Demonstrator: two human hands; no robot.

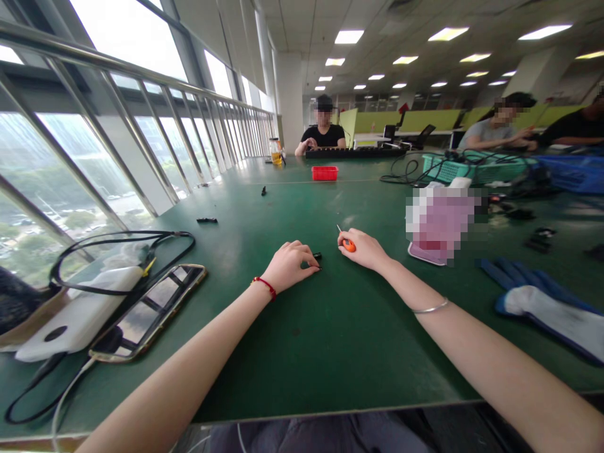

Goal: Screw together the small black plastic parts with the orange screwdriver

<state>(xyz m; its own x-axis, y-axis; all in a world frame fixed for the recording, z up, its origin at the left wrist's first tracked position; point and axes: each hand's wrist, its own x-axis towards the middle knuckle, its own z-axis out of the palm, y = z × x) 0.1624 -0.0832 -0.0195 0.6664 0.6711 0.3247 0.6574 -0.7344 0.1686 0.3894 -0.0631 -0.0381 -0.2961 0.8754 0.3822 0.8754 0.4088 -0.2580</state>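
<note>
My left hand, with a red bracelet at its wrist, rests low over the green table. Its thumb and fingers pinch a small black part, mostly hidden behind the fingertips. To the right, my right hand is closed around the orange handle of a screwdriver. The thin metal shaft points up and away from me, apart from the black part. Two other small dark pieces, one long and flat and one short, lie farther off to the left.
On the left lie a phone, a white power bank and looped black cables. A red tray stands ahead; a person sits beyond it. At right are a blue-white glove, a pinkish package and a teal basket.
</note>
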